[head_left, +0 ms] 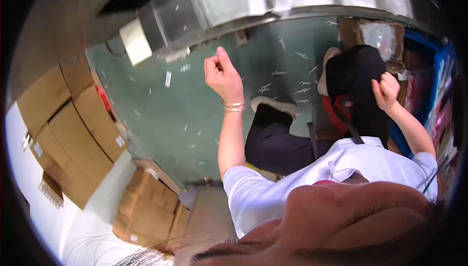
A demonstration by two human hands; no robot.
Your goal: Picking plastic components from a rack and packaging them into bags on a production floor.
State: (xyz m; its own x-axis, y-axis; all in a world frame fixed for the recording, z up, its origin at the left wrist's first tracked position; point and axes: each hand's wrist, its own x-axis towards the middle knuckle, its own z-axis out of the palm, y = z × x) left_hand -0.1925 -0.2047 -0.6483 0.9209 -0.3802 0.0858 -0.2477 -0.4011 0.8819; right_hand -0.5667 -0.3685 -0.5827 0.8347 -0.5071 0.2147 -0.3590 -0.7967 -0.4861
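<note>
I see my left hand [223,73] raised over the green floor [185,115], its grip curled loosely shut on nothing I can make out. My right hand [386,92] rests on the black bag [356,85], beside the floor's right edge; I cannot tell whether its grip pinches the fabric, perhaps steadying it.
</note>
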